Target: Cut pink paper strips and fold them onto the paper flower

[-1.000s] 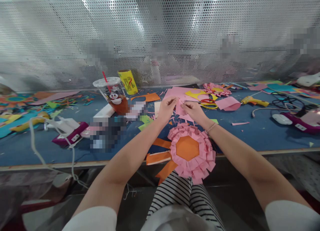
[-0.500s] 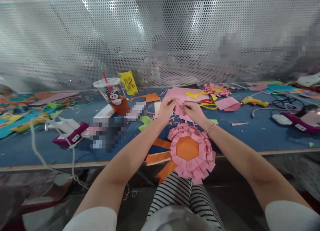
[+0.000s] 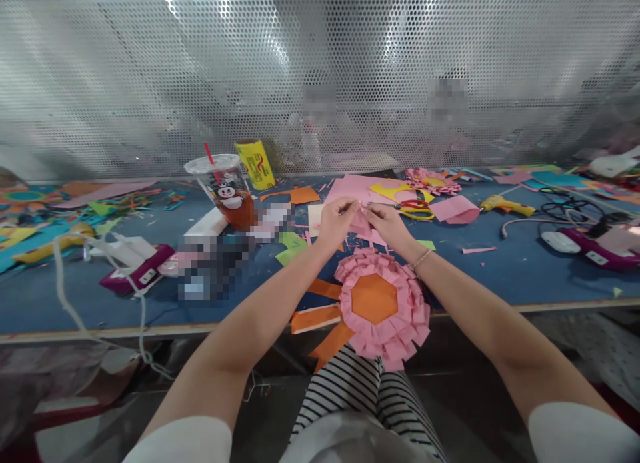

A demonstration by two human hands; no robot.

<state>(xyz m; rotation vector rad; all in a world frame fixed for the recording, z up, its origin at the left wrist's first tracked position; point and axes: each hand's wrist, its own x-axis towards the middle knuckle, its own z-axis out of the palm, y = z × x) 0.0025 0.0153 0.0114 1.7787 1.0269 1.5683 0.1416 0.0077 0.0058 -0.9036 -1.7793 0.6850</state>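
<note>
Over the middle of the table, my left hand [image 3: 339, 221] and my right hand [image 3: 386, 223] come close together. Both pinch a small piece of pink paper [image 3: 359, 217] between their fingertips. Its exact shape is partly hidden by the fingers. Below my wrists, a pink paper rosette [image 3: 413, 309] with an orange hexagonal centre and orange paper strips lies at the table's front edge, overhanging my lap. Behind my hands are pink sheets [image 3: 345, 187] and a yellow paper offcut [image 3: 399, 192]. Scissors [image 3: 417, 209] with red and yellow handles lie just beyond my right hand.
Left of my hands stand a plastic drink cup [image 3: 230, 193] with a red straw and a yellow can-like container [image 3: 257, 165]. A yellow glue gun [image 3: 506, 205] lies on the right. Purple power strips [image 3: 137, 269] with cords sit on both sides. A perforated metal panel [image 3: 300, 63] closes the back.
My fingertips have drawn slightly closer together, and the pink paper between them has shifted and turned. The rosette and the things on the table stay where they were.
</note>
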